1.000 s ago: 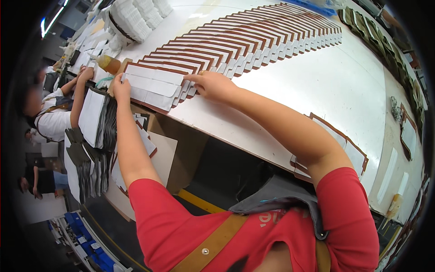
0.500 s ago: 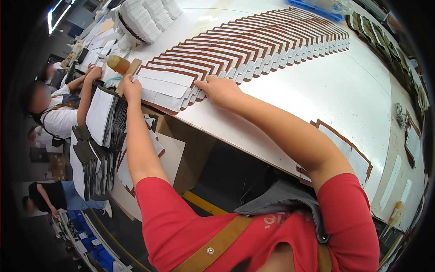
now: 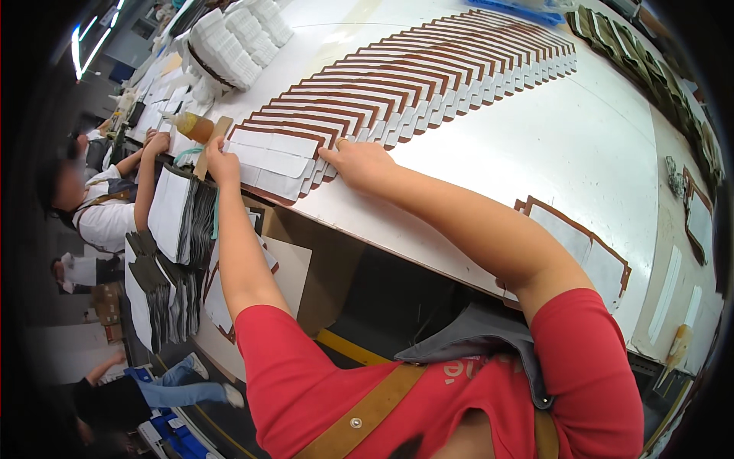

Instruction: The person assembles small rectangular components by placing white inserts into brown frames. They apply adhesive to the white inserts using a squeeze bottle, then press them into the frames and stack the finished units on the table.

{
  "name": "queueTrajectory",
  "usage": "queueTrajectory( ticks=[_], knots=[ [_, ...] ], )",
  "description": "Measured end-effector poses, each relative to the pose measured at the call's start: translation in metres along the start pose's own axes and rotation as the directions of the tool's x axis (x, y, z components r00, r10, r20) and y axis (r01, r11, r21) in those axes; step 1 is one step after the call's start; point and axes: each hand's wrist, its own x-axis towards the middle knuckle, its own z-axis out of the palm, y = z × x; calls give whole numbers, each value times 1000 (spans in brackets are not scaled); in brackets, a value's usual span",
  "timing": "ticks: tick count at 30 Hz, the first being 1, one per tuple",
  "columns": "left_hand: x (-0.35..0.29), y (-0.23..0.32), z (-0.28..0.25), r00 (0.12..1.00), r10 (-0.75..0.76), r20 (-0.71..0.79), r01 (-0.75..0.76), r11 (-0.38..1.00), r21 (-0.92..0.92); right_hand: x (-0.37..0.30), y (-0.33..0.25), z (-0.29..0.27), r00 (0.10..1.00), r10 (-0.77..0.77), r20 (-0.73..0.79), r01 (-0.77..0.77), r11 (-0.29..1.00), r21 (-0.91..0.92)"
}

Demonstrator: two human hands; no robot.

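Note:
A long overlapping row of white panels with brown edges [image 3: 428,73] runs diagonally across the white table. The nearest white panel with brown edges [image 3: 267,162] lies on top at the row's front left end. My left hand [image 3: 222,162] pinches this panel's left edge, fingers closed. At its right edge my right hand [image 3: 359,162] has thumb and fingertips closed on the border; the fingertips are partly hidden. Just beyond my left hand are a flat tan strip [image 3: 216,136] and a tilted bottle of amber liquid [image 3: 196,127].
Stacked dark and white pieces [image 3: 170,206] stand left of my left forearm. More brown-edged panels [image 3: 577,237] lie by my right elbow. A white bundle stack [image 3: 229,50] is at the far left, dark green pieces [image 3: 642,69] at far right. A co-worker [image 3: 103,222] works at left.
My hands stay at the same panel, with little movement. The whole view has shifted slightly. In the background at lower left, a walking person has changed position.

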Motion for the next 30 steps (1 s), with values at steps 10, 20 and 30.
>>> queueTrajectory(
  ticks=[10, 20, 30],
  knots=[
    [-76, 142, -8, 856, 446, 262, -366, 881, -300, 0, 4, 2, 999, 0, -32, 3, 996, 86],
    [-89, 159, -15, 821, 388, 419, -378, 919, -110, -103, 69, -75, 982, 70, -176, 16, 896, 443],
    [-68, 199, -27, 663, 348, 663, -510, 858, 59, -315, 109, -139, 755, 622, -208, -455, 726, 516]
  ],
)
